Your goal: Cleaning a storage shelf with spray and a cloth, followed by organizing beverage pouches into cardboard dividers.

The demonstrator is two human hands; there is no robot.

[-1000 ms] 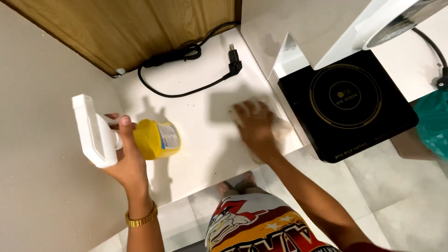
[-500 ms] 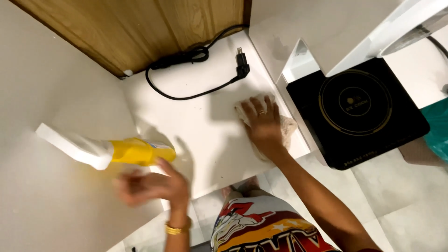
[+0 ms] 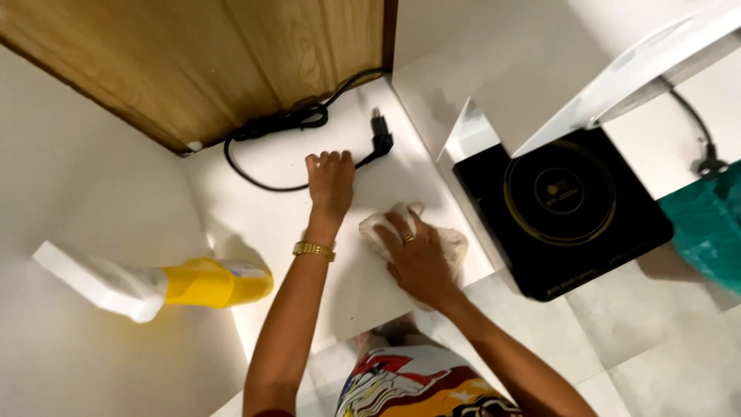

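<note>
I see my left hand (image 3: 330, 179) lying flat on the white countertop (image 3: 270, 224), fingers together, their tips touching the black power cord (image 3: 297, 122), whose plug (image 3: 380, 139) sits just right of them. My right hand (image 3: 417, 259) presses the crumpled pale cleaning cloth (image 3: 455, 245), fingers spread over it (most of the cloth is hidden beneath). A yellow spray bottle with a white trigger head (image 3: 154, 283) lies well left of both hands. A black induction hob (image 3: 563, 212) sits right of the cloth.

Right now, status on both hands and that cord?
Left hand flat on the black cord, fingers extended. Right hand pressing the cloth on the white counter. Yellow spray bottle lying aside, clear of both.
</note>
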